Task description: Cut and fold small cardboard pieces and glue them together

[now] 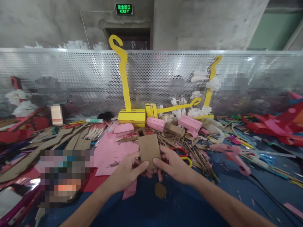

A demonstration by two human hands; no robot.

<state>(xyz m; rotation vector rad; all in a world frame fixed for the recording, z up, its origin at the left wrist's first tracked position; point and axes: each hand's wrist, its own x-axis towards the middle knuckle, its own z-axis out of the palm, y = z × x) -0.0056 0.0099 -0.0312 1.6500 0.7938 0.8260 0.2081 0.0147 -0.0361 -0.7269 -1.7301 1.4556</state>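
Observation:
Between my two hands is a small rectangular piece of brown cardboard, held up above the blue table. My left hand grips its lower left side, thumb on the front face and fingers behind. On the lower right side, my right hand pinches it the same way. A rounded cardboard scrap lies on the table just below my hands. Behind the held piece sits a small open cardboard box. Scissors with red and yellow handles lie partly hidden beyond my right hand.
Pink paper spreads at left, near long cardboard strips. A pink glue gun with a black cord lies at right. Yellow hooked pieces and pink boxes stand before a perforated metal panel. Cardboard scraps litter the middle.

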